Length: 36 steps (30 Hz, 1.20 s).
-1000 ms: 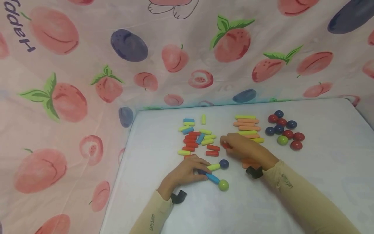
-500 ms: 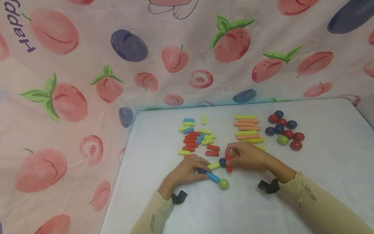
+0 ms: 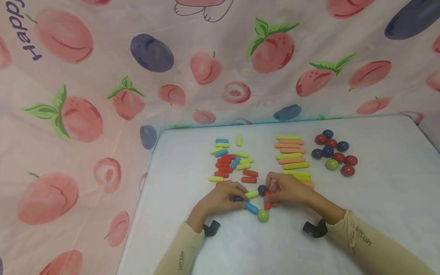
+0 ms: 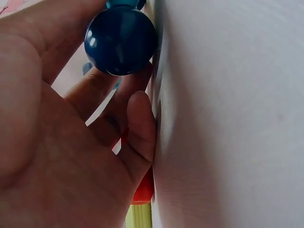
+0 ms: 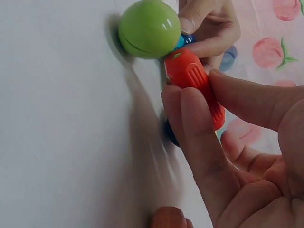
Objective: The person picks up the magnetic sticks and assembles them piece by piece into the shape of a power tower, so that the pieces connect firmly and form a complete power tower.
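Near the table's middle, my left hand (image 3: pixel 221 200) grips a dark blue ball (image 4: pixel 121 40) between thumb and fingers. From that ball a short blue rod (image 3: pixel 251 207) runs to a green ball (image 5: pixel 149 28), and a yellow-green rod (image 3: pixel 252 194) runs to a second dark blue ball (image 3: pixel 262 190), forming a V. My right hand (image 3: pixel 290 191) pinches a short red rod (image 5: pixel 194 73) between thumb and fingers. This rod spans the V's open side, one end beside the second blue ball and the other right at the green ball.
Short red, blue and yellow-green rods, such as a red rod (image 3: pixel 249 180), lie beyond my left hand. Longer orange and yellow rods (image 3: pixel 296 165) lie in a column behind my right hand. Several loose balls (image 3: pixel 348 170) sit at the right. A fruit-print cloth (image 3: pixel 206 99) hangs behind the table.
My right hand has come from the short rods toward the V with the red rod, then lowered it slightly toward the green ball. My left hand has stayed nearly still.
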Motion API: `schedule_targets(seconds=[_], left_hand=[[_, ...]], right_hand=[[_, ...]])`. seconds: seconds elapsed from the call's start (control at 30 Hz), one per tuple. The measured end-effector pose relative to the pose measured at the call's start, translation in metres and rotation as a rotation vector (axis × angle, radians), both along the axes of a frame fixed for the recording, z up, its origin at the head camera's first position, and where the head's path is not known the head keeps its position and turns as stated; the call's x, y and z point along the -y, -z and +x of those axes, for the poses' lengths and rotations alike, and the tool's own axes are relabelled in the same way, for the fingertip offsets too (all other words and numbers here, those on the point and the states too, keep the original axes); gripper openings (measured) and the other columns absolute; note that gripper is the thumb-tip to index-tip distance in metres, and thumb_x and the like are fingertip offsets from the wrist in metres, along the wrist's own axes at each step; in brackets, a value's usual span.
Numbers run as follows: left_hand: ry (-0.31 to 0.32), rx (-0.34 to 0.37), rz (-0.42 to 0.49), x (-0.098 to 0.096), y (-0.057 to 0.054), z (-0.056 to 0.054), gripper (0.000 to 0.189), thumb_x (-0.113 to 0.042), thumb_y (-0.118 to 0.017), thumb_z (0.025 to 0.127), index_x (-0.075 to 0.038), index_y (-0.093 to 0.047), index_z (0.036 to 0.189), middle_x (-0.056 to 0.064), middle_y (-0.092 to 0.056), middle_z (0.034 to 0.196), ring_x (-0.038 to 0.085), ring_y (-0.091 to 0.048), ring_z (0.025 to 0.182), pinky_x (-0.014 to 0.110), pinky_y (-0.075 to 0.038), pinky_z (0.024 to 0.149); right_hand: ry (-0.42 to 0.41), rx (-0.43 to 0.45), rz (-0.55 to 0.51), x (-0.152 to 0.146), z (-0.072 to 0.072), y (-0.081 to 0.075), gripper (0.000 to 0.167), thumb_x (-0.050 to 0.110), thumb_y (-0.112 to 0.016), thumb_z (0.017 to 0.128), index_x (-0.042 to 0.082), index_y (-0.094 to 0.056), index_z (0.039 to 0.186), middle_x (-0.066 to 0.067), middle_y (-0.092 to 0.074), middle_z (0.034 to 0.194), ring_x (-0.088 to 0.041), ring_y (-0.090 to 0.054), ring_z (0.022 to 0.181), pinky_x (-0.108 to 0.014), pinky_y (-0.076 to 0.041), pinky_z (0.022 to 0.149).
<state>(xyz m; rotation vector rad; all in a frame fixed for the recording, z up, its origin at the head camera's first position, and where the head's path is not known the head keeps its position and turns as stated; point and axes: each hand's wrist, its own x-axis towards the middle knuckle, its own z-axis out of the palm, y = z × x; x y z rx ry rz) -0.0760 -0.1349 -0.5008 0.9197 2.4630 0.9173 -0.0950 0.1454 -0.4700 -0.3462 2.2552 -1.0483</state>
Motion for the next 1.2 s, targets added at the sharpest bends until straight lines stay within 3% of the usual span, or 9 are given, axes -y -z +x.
schedule_targets(seconds=[0.3, 0.83, 1.0, 1.2], left_hand=[[-0.028, 0.049, 0.013, 0.0, -0.002, 0.001, 0.019, -0.033, -0.075, 0.093, -0.03, -0.078, 0.111, -0.015, -0.068, 0.123, 0.005, -0.057, 0.12, 0.033, -0.047, 0.107], [-0.024, 0.026, 0.022, -0.002, -0.001, 0.0, 0.019, -0.035, -0.077, 0.091, -0.03, -0.079, 0.11, -0.017, -0.069, 0.123, 0.003, -0.058, 0.116, 0.028, -0.048, 0.101], [-0.011, 0.006, -0.004, -0.003, -0.002, 0.001, 0.021, -0.033, -0.08, 0.089, -0.031, -0.079, 0.11, -0.016, -0.069, 0.124, 0.004, -0.058, 0.116, 0.027, -0.048, 0.099], [0.003, -0.042, -0.021, -0.003, 0.001, 0.002, 0.02, -0.029, -0.081, 0.089, -0.031, -0.078, 0.108, -0.016, -0.067, 0.13, 0.006, -0.058, 0.124, 0.03, -0.049, 0.105]], right_hand=[[0.018, 0.001, -0.012, 0.005, 0.005, 0.004, 0.04, 0.025, -0.088, 0.08, 0.012, -0.056, 0.1, 0.002, -0.071, 0.071, -0.016, -0.068, 0.067, -0.03, -0.05, 0.06], [0.087, 0.126, 0.011, 0.013, 0.004, 0.005, 0.061, 0.025, -0.089, 0.079, 0.009, -0.048, 0.122, -0.003, -0.073, 0.072, -0.021, -0.071, 0.063, -0.031, -0.052, 0.065], [0.036, 0.098, 0.012, 0.008, 0.001, 0.01, 0.057, 0.03, -0.087, 0.081, 0.014, -0.054, 0.125, -0.003, -0.071, 0.071, -0.021, -0.069, 0.062, -0.031, -0.052, 0.064], [-0.111, 0.043, -0.065, -0.002, -0.005, 0.01, 0.05, 0.024, -0.081, 0.088, 0.017, -0.058, 0.131, -0.003, -0.07, 0.076, -0.022, -0.069, 0.064, -0.032, -0.056, 0.065]])
